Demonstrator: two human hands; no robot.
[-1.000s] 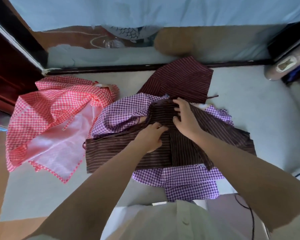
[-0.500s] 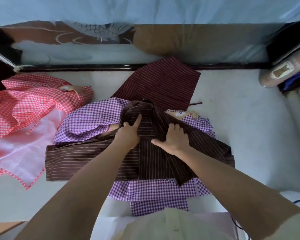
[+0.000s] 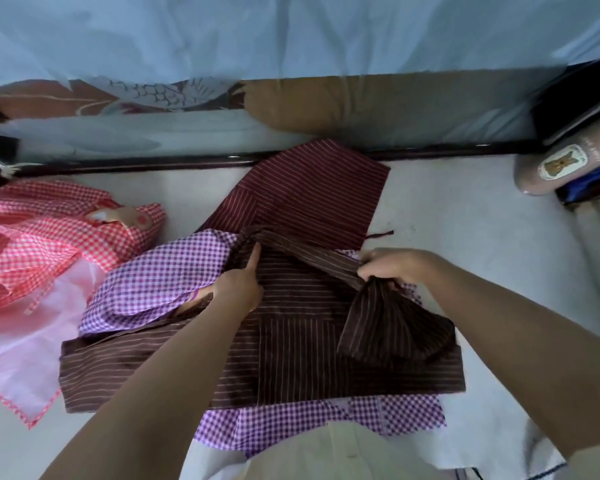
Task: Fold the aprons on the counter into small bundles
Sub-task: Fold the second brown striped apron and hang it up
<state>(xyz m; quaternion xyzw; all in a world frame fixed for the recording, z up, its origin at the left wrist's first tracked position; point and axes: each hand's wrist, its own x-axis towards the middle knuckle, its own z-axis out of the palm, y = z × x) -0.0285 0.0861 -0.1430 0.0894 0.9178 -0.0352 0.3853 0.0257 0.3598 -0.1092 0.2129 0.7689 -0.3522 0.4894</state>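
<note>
We have only 1 view, from a wide-angle camera worn on the person's head. It faces forward and steeply down onto the counter (image 3: pixel 465 220), so we look at it almost from above. The left hand (image 3: pixel 238 289) and the right hand (image 3: pixel 392 268) reach in from the bottom edge and sit near the middle. The camera is near: the brown striped apron (image 3: pixel 291 341) fills the centre, and the blue cloth (image 3: pixel 291 36) behind the counter closes the top.
</note>
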